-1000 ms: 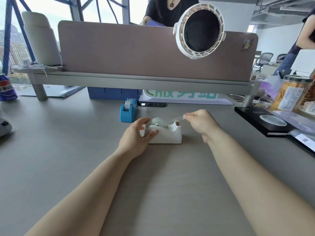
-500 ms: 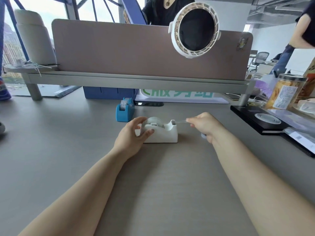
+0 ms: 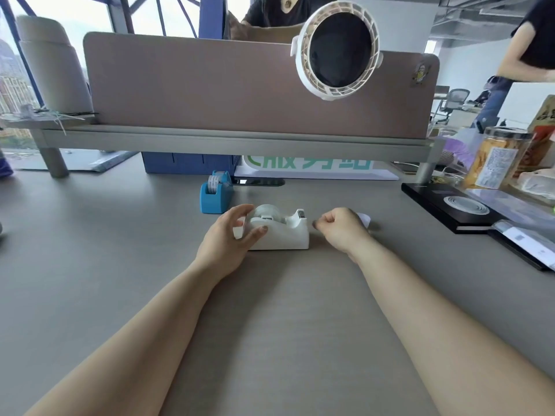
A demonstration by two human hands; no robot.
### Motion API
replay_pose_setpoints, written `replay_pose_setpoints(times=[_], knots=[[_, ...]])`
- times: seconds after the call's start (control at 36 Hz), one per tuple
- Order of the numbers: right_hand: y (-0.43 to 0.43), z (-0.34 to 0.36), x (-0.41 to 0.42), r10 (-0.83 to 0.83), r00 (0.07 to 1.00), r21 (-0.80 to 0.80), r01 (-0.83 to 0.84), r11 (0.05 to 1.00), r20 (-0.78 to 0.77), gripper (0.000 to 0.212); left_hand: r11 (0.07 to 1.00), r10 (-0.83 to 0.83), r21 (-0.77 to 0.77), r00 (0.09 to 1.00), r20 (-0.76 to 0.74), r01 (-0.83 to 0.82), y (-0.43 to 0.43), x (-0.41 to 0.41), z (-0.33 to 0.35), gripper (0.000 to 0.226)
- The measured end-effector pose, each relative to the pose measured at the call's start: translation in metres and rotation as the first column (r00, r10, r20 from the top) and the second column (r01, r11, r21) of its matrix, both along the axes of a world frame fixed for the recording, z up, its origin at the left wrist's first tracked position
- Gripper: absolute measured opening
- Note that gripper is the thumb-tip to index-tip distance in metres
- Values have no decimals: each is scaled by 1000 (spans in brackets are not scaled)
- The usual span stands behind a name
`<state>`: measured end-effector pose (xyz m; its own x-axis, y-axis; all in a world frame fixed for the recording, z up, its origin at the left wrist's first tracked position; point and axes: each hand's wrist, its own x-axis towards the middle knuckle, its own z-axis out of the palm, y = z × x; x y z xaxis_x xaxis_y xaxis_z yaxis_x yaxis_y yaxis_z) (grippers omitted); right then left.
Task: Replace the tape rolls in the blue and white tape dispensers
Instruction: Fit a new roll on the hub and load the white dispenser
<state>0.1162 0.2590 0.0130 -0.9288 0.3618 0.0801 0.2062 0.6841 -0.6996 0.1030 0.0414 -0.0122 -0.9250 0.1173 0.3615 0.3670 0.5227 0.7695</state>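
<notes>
My right hand (image 3: 339,228) has dropped, fisted, to 3 o'clock of the white dispenser (image 3: 280,235) mid-bench; tape strand apparently torn off. Left hand (image 3: 229,235) clamps its roll (image 3: 267,212). Roll seems seated.

A white tape dispenser (image 3: 280,234) stands upright at frame centre, a clear roll (image 3: 268,212) seated in it. A smaller blue tape dispenser (image 3: 215,193) with a printed roll (image 3: 214,182) stands just up-left.

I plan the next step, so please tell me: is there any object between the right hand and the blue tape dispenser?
Yes. The white tape dispenser, held by the left hand, sits between the right hand and the blue tape dispenser, which stands farther back and to the left on the desk.
</notes>
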Motion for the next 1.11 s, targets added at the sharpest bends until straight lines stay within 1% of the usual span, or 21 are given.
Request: replay_pose_setpoints(times=[0.06,0.11,0.17,0.22,0.25,0.28,0.33,0.39,0.42,0.47,0.56,0.64,0.72,0.78,0.89,0.97,1.03,1.11], knots=[[1,-1,1,31,998,24,-30,999,-46,23,1000,0,-5,1000,2,0,0,0,-1,51],[5,-3,1,39,996,74,-33,997,-79,16,1000,4,-10,1000,-1,-4,0,0,-1,51],[8,-5,1,31,995,167,-16,986,-90,14,1000,10,-9,1000,-1,-10,-1,1,-1,50],[11,-7,3,17,993,218,9,976,-117,19,1000,12,-11,1000,0,-12,-1,2,0,49],[12,-8,4,11,989,206,20,978,-145,21,1000,12,-13,1000,0,-12,0,2,0,49],[13,-9,4,5,983,162,26,986,-185,22,1000,11,-15,1000,0,-11,0,2,0,49],[11,-9,7,4,954,5,-3,1000,-301,25,1000,13,-15,1000,-3,-13,0,2,0,49],[5,-8,12,26,916,-109,-76,991,-401,31,1000,15,-16,1000,-4,-15,0,2,0,50],[1,-6,15,59,898,-126,-126,984,-435,34,1000,14,-16,1000,-4,-14,0,3,0,50],[-9,-3,23,176,860,-123,-264,957,-478,38,1000,12,-15,1000,-2,-12,0,3,0,50],[-22,-3,31,362,817,-14,-411,912,-449,44,1000,16,-15,1000,-10,-16,0,3,0,50],[-29,-9,30,463,826,94,-459,883,-320,53,1000,10,-27,1000,-5,-10,-1,4,1,52],[-29,-13,31,460,854,130,-441,888,-243,59,999,10,-33,1000,-3,-10,-1,4,1,53],[-29,-12,33,441,865,113,-426,898,-239,59,999,14,-33,1000,-7,-14,0,4,1,52],[-28,-10,36,404,883,47,-405,913,-241,52,999,11,-34,1000,-7,-11,-1,4,1,52],[-27,-12,34,392,892,28,-396,918,-225,52,1000,20,-24,1000,-4,-20,-1,4,1,51],[-26,-15,32,384,903,41,-384,922,-193,56,999,29,-16,1000,0,-29,-1,4,0,51],[-25,-17,30,369,908,30,-371,928,-198,65,999,26,-19,1000,1,-26,-1,3,-1,52]])
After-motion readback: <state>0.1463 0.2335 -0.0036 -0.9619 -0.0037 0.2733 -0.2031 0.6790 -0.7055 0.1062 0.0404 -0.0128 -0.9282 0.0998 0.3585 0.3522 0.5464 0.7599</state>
